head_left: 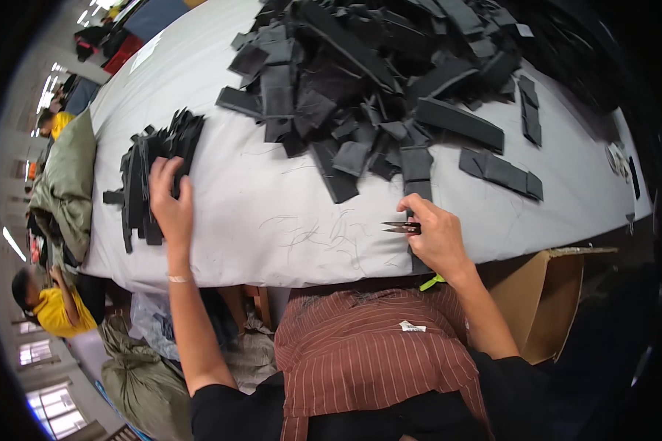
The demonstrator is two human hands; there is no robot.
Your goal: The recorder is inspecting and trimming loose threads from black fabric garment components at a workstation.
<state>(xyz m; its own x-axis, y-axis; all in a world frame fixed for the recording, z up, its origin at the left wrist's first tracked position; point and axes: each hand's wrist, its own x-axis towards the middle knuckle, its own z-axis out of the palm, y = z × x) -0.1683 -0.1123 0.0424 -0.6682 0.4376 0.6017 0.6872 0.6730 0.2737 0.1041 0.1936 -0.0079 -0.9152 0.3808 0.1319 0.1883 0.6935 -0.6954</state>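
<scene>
My left hand (pixel 171 209) rests at the near right side of a stack of narrow black fabric strips (pixel 141 192), thumb and fingers apart. In my right hand (pixel 440 239) is a pair of thread snips (pixel 401 227), its dark blades pointing left. Under and beyond that hand lies a folded dark strip (pixel 417 167), its index finger near or on it; contact is hard to tell. A large loose heap of dark grey fabric pieces (pixel 324 110) covers the far middle of the table.
The white-covered table (pixel 235 242) has loose threads (pixel 320 229) near its front. Separate dark strips (pixel 502 174) lie to the right. A cardboard box (pixel 541 301) stands below the right edge. Green sacks (pixel 66 184) and a person in yellow (pixel 62 309) are at left.
</scene>
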